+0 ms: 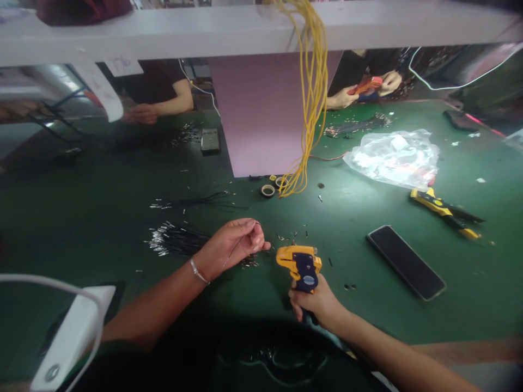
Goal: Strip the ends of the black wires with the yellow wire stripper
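The right hand (322, 302) wraps its fingers round the yellow tool (305, 264), best held steady; the left hand (231, 244) curls its fingers by black wires (180, 239); I can't tell if they pinch.

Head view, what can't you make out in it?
All in the head view:
Whatever is at the fingertips of the left hand: too small and blurred.
Grips of the yellow tool: mostly hidden by the right hand.
Part of the black wires: hidden by the left hand.
The dark red thing: cut off by the top edge.
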`<state>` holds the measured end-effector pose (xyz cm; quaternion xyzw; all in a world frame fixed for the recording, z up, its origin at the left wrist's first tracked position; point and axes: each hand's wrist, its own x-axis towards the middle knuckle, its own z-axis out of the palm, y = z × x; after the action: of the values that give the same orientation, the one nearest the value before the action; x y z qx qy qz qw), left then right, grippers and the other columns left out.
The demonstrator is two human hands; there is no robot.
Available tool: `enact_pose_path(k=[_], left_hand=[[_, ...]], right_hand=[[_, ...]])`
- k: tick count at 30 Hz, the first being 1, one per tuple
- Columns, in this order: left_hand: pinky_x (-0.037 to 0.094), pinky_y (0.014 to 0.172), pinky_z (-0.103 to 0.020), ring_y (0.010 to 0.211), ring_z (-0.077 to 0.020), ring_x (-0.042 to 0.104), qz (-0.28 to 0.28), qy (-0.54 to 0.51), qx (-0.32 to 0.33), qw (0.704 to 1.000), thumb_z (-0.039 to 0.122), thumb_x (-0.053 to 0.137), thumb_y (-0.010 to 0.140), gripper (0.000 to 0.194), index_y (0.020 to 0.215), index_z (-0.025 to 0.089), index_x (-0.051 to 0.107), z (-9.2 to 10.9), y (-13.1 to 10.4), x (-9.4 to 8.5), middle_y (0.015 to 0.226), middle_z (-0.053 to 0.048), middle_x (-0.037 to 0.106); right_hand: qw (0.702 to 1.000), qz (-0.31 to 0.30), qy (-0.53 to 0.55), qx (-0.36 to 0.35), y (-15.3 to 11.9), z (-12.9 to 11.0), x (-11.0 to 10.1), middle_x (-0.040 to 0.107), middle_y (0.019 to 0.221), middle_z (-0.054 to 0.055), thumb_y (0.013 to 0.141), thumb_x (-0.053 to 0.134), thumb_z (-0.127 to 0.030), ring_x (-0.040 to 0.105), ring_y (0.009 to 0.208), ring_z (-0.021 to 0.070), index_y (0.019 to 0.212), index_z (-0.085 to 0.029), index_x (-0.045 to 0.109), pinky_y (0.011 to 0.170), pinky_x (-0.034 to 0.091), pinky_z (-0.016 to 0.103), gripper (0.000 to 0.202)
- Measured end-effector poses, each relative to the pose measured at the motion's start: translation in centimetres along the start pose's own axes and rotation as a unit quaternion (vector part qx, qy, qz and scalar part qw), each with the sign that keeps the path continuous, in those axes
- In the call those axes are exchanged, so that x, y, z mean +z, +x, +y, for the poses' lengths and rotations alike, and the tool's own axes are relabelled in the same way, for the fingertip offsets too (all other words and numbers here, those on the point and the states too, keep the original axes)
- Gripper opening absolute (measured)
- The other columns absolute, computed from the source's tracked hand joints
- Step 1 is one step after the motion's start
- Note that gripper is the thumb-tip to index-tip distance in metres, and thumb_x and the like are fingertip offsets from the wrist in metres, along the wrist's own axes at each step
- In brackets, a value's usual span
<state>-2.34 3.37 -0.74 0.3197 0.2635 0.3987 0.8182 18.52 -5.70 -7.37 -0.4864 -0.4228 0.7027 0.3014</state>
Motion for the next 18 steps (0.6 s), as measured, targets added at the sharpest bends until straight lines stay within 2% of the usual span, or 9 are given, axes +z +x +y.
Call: enact_pose_path(k=[4, 8, 13, 15, 16, 18], left_hand=[[0.042, 0.06, -0.027, 0.05, -0.0075, 0.04, 0.004, -0.03, 0.008, 0.999, 0.023, 0.063, 0.084, 0.023, 0.065, 0.011, 0.062, -0.2, -0.1, -0.1, 0.055, 0.002, 0.046], [0.033, 0.051, -0.023, 0.046, -0.0063, 0.033, 0.029, -0.014, -0.006, 0.999, 0.021, 0.062, 0.084, 0.025, 0.061, 0.012, 0.059, 0.0, -0.3, -0.1, 0.051, 0.004, 0.038], [0.028, 0.047, -0.022, 0.042, -0.0042, 0.027, 0.042, 0.041, -0.025, 0.998, 0.021, 0.063, 0.083, 0.026, 0.06, 0.01, 0.059, -0.1, -0.5, 0.1, 0.048, 0.005, 0.035], [0.028, 0.047, -0.023, 0.041, -0.0041, 0.028, 0.043, 0.053, -0.032, 0.997, 0.02, 0.064, 0.083, 0.027, 0.058, 0.011, 0.057, -0.2, -0.6, 0.0, 0.048, 0.005, 0.035], [0.028, 0.047, -0.023, 0.041, -0.0042, 0.029, 0.043, 0.055, -0.036, 0.997, 0.021, 0.064, 0.083, 0.028, 0.057, 0.011, 0.057, -0.2, -0.6, 0.0, 0.047, 0.006, 0.034], [0.028, 0.047, -0.023, 0.041, -0.0047, 0.031, 0.044, 0.06, -0.042, 0.996, 0.021, 0.064, 0.083, 0.028, 0.057, 0.011, 0.057, -0.3, -0.7, -0.1, 0.047, 0.006, 0.035]], right_hand=[[0.997, -0.003, -0.07, 0.013, -0.2, -1.2, 0.4, 0.049, 0.034, -0.001, 0.057, 0.048, -0.023, 0.043, 0.034, 0.0099, 0.04, -0.021, 0.045, 0.042, 0.037, 0.024, 0.017], [0.991, 0.006, -0.129, 0.033, -0.3, -2.0, 0.5, 0.041, 0.037, -0.004, 0.054, 0.047, -0.024, 0.038, 0.037, 0.0092, 0.045, -0.022, 0.041, 0.039, 0.031, 0.023, 0.011], [0.975, 0.002, -0.216, -0.059, -0.5, -1.9, 0.1, 0.03, 0.047, -0.006, 0.058, 0.047, -0.021, 0.025, 0.045, 0.007, 0.05, -0.022, 0.032, 0.04, 0.022, 0.021, 0.017], [0.952, -0.003, -0.289, -0.106, -0.4, -1.8, -0.3, 0.029, 0.049, -0.006, 0.06, 0.046, -0.018, 0.024, 0.045, 0.0071, 0.052, -0.022, 0.03, 0.041, 0.022, 0.022, 0.019], [0.931, 0.002, -0.336, -0.143, -0.4, -1.8, -0.6, 0.029, 0.049, -0.006, 0.061, 0.047, -0.017, 0.025, 0.045, 0.0074, 0.052, -0.022, 0.03, 0.043, 0.022, 0.023, 0.02], [0.871, 0.021, -0.431, -0.235, -0.3, -1.9, -1.2, 0.033, 0.049, -0.005, 0.061, 0.049, -0.016, 0.029, 0.045, 0.0087, 0.053, -0.022, 0.032, 0.047, 0.023, 0.026, 0.02]])
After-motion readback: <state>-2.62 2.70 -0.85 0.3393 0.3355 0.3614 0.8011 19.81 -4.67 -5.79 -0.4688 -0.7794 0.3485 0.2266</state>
